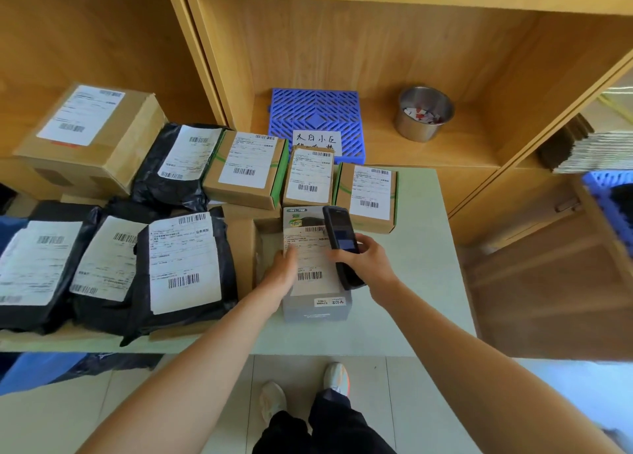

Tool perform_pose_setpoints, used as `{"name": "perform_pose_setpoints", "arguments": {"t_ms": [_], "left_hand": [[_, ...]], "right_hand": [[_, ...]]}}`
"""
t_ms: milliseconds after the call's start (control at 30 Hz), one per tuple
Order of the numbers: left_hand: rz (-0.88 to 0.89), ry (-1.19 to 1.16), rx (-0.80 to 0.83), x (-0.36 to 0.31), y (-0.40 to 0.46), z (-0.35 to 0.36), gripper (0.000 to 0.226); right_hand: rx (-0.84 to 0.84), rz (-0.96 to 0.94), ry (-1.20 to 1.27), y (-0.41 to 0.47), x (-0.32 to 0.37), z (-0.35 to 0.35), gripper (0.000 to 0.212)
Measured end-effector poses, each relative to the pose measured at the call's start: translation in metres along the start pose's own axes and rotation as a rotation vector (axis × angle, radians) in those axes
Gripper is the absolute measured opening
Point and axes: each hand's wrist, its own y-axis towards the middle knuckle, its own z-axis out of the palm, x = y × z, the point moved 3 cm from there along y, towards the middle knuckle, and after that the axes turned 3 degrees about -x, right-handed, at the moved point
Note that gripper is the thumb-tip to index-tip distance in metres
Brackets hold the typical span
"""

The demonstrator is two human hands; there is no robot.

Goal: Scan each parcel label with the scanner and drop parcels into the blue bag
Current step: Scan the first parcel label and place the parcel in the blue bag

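The right hand (pixel 368 260) is closed around a black handheld scanner (pixel 340 244), holding it tilted just above the white label (pixel 310 261) of a grey parcel (pixel 317 304). The left hand (pixel 282 270) lies flat and open on the left side of that parcel, fingers spread on the label's edge, gripping nothing. The grey parcel sits on the pale counter (pixel 421 282) near its front edge. Just behind it stand three small brown boxes (pixel 246 169) in a row, each with a barcode label facing up. To the left, black poly-bag parcels (pixel 181 265) overlap one another, with a large brown carton (pixel 92 134) behind them. On the wooden shelf (pixel 462 145) beyond the counter lie a blue plastic grid (pixel 317 114) carrying a handwritten note and a metal cup (pixel 423 114). Blue fabric (pixel 37 371) shows under the counter at the left; whether it is the bag cannot be told.
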Motion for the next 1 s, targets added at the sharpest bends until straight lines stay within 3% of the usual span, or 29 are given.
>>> {"name": "perform_pose_setpoints", "arguments": {"t_ms": [67, 100, 200, 333, 433, 467, 567, 733, 1000], "left_hand": [[0.078, 0.061, -0.026, -0.004, 0.003, 0.003, 0.085], [0.091, 0.056, -0.031, -0.009, -0.002, 0.002, 0.082], [0.164, -0.039, -0.018, -0.028, -0.029, -0.004, 0.054], [0.278, -0.116, 0.009, -0.037, -0.039, -0.025, 0.051], [0.417, -0.189, -0.026, -0.047, -0.048, -0.057, 0.030], [0.450, -0.183, -0.040, -0.049, -0.053, -0.070, 0.027], [0.483, -0.197, -0.076, -0.041, -0.060, -0.121, 0.050], [0.487, -0.196, -0.224, -0.009, -0.079, -0.225, 0.070], [0.557, -0.319, -0.309, 0.045, -0.099, -0.385, 0.041]], "right_hand": [[-0.017, -0.055, -0.010, -0.005, 0.010, -0.011, 0.058], [-0.024, -0.076, -0.009, -0.009, 0.014, -0.016, 0.056], [-0.038, -0.124, 0.017, -0.017, 0.029, -0.032, 0.052], [-0.020, -0.190, 0.063, -0.029, 0.054, -0.034, 0.059], [0.000, -0.256, 0.065, -0.041, 0.075, -0.015, 0.061], [0.013, -0.273, 0.058, -0.046, 0.082, -0.005, 0.060], [0.024, -0.287, 0.032, -0.064, 0.098, 0.035, 0.058], [0.006, -0.331, -0.033, -0.105, 0.120, 0.125, 0.046], [0.079, -0.376, 0.005, -0.162, 0.150, 0.281, 0.070]]}}
